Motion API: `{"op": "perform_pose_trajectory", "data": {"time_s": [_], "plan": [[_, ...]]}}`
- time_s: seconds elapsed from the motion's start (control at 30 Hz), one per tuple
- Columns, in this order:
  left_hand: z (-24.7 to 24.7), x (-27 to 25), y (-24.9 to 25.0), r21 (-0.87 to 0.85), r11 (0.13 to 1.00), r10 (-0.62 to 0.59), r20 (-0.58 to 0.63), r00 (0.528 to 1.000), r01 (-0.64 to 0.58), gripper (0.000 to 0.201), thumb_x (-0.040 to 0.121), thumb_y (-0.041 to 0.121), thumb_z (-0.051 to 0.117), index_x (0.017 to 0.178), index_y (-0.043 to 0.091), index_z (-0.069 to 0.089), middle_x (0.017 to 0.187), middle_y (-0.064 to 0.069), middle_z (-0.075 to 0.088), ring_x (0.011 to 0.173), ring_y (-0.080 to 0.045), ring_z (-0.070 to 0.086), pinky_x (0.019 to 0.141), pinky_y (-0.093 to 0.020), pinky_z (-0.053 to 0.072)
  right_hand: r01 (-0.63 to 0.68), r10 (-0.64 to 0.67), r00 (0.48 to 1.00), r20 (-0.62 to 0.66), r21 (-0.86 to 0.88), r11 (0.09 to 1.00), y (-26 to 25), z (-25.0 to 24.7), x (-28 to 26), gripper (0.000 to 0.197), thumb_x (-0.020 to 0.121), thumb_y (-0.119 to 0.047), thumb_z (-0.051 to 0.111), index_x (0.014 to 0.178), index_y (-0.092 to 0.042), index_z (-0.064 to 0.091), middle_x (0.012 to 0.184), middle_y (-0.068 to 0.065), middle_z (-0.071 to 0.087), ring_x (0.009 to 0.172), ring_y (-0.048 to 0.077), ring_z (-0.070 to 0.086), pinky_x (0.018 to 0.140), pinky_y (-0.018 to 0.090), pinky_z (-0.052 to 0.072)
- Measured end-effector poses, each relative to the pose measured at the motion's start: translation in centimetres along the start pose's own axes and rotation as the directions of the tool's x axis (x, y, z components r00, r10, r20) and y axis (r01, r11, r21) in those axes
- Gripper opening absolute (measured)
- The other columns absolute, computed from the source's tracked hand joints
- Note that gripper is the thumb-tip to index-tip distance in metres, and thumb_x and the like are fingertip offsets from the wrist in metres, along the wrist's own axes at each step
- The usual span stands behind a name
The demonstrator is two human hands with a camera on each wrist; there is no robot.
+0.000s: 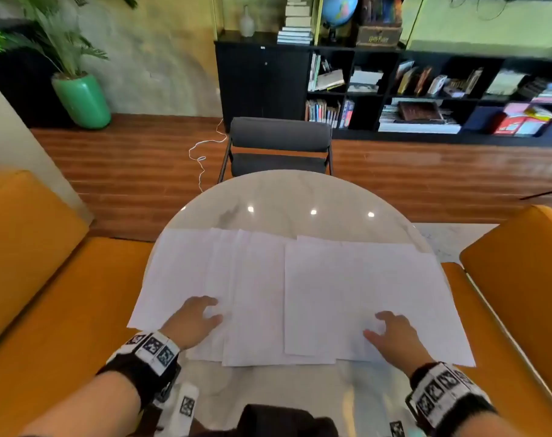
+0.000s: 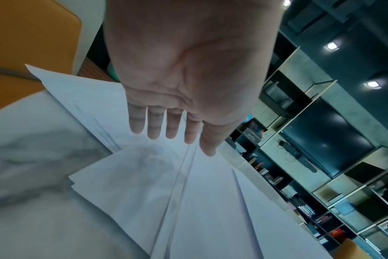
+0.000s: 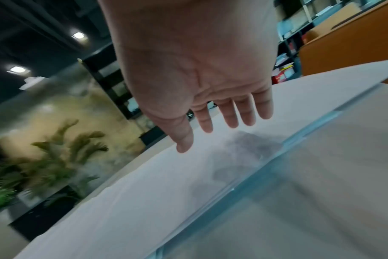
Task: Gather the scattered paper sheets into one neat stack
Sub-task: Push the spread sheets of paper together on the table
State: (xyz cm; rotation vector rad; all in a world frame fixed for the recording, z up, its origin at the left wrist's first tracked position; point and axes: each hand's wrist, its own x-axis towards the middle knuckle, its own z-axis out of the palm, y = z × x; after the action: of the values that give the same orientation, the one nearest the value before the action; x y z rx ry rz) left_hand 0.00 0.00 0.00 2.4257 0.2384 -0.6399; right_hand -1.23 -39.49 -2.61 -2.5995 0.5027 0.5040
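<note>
A: Both grips, left hand (image 1: pixel 192 320) and right hand (image 1: pixel 394 337), hovered spread, holding nothing?
B: Yes; paper sheets (image 1: pixel 300 294) fanned across the desk (image 1: pixel 284 197): light, floppy, probably slippery, best swept inward from outer edges

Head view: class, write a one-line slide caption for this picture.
Both open hands, left hand and right hand, hover over overlapping white paper sheets spread across a round marble table.

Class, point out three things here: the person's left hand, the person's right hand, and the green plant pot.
left hand (image 1: pixel 191 321), head view, on the back of the hand.
right hand (image 1: pixel 394 337), head view, on the back of the hand.
green plant pot (image 1: pixel 84 102), head view, on its glossy side.
</note>
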Motion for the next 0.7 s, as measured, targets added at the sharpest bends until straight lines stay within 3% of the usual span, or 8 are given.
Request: {"op": "perform_pose_trajectory", "data": {"time_s": [0.13, 0.43, 0.7], "plan": [[-0.1, 2.2, -0.5, -0.049, 0.998, -0.050, -0.006, 0.999, 0.050, 0.059, 0.092, 0.038, 0.056, 0.144, 0.018, 0.038, 0.154, -0.009, 0.032, 0.139, -0.024, 0.036, 0.115, -0.033, 0.029, -0.142, 0.143, 0.989, -0.030, 0.029, 0.989, -1.5, 0.2, 1.4, 0.085, 0.076, -0.048, 0.071, 0.145, -0.016, 0.034, 0.139, 0.018, 0.046, 0.127, 0.036, 0.047, 0.105, 0.044, 0.039], [0.4, 4.2, -1.0, -0.014, 0.999, -0.036, -0.050, 0.998, 0.035, 0.075, 0.090, 0.041, 0.056, 0.152, 0.015, 0.021, 0.160, -0.008, 0.024, 0.148, -0.024, 0.021, 0.121, -0.036, 0.016, -0.160, 0.152, 0.986, -0.064, -0.150, 0.976, -5.4, 3.1, 1.7, 0.104, 0.069, -0.051, 0.075, 0.151, -0.025, 0.018, 0.150, 0.013, 0.032, 0.132, 0.036, 0.037, 0.107, 0.047, 0.037], [-0.3, 5.1, -1.6, -0.392, 0.914, -0.120, -0.006, 0.993, 0.108, 0.091, 0.088, 0.033, 0.063, 0.154, 0.018, 0.002, 0.159, -0.010, 0.022, 0.146, -0.025, 0.026, 0.119, -0.043, 0.026, -0.100, 0.097, 0.995, -0.029, -0.125, 0.987, -10.3, 5.0, 0.5, 0.108, 0.069, -0.047, 0.077, 0.152, -0.024, 0.012, 0.145, 0.015, 0.035, 0.131, 0.035, 0.038, 0.105, 0.046, 0.034]]}}
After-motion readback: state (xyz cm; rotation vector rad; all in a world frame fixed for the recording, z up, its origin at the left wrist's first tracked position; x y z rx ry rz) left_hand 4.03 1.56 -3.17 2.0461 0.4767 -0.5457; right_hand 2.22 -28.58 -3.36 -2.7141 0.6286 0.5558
